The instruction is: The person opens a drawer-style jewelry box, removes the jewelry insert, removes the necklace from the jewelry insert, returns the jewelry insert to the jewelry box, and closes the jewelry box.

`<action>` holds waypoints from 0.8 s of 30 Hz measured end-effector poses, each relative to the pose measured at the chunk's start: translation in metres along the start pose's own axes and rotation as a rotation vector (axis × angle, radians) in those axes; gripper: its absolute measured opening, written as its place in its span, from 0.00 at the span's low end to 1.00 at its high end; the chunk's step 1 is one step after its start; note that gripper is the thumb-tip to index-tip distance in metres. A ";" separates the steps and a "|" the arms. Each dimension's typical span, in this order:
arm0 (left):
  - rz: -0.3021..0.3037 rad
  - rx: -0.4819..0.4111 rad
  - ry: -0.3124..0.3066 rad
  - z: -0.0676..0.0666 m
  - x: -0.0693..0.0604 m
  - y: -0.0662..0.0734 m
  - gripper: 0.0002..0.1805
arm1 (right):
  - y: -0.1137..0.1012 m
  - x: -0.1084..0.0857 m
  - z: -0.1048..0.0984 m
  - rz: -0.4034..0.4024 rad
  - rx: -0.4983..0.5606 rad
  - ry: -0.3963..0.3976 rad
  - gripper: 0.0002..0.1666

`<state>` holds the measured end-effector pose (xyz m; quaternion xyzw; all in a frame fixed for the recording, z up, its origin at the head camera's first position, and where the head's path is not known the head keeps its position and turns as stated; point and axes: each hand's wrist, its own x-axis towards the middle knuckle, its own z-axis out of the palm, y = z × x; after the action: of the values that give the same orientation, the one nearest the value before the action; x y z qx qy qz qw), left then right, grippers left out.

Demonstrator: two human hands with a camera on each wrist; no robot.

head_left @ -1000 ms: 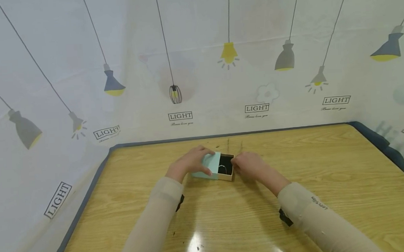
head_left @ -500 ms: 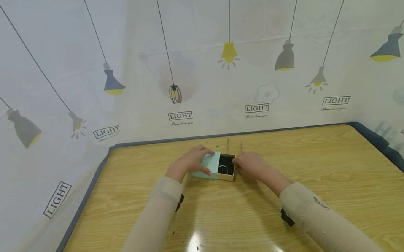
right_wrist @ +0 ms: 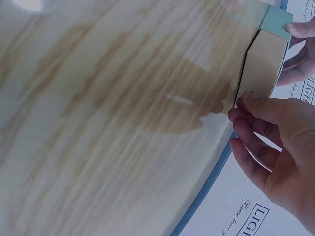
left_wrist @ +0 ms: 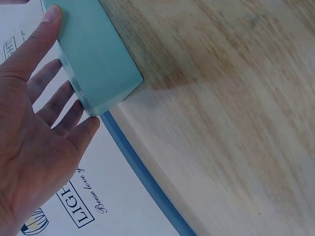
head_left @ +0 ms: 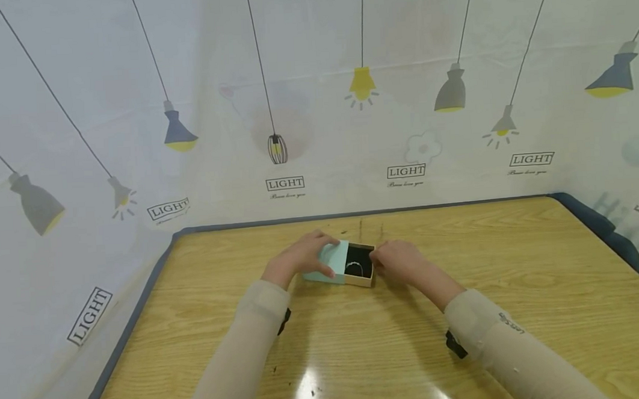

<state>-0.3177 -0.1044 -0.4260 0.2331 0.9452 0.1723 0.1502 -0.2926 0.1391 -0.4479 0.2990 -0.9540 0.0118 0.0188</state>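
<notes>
The left hand [head_left: 300,258] grips the green sleeve [head_left: 334,258] and the right hand [head_left: 401,261] pinches the right end of the tan drawer [head_left: 359,280], partly out on the table [head_left: 387,346] toward the far side, so sliding straight and slow should keep the ring [head_left: 354,263] steady.

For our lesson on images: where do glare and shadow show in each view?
Head view: two glare patches on the tabletop at the bottom edge, soft shadows between the sleeves; left wrist view: shadow beside the turquoise box; right wrist view: bright spot at top left, broad brown shadow.
</notes>
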 end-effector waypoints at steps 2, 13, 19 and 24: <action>0.001 -0.001 0.001 0.000 0.000 0.000 0.44 | 0.000 -0.001 0.000 0.000 -0.006 0.008 0.12; 0.007 -0.002 -0.003 -0.001 0.000 0.003 0.44 | 0.002 -0.005 0.000 -0.007 0.002 0.019 0.12; 0.006 0.009 0.004 0.000 0.000 0.003 0.44 | 0.003 -0.007 0.000 -0.016 0.005 0.042 0.13; 0.008 0.003 0.003 -0.001 0.000 0.002 0.44 | 0.007 -0.009 0.001 -0.023 0.010 0.039 0.13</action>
<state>-0.3168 -0.1028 -0.4246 0.2367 0.9448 0.1719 0.1476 -0.2896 0.1496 -0.4492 0.3099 -0.9498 0.0224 0.0360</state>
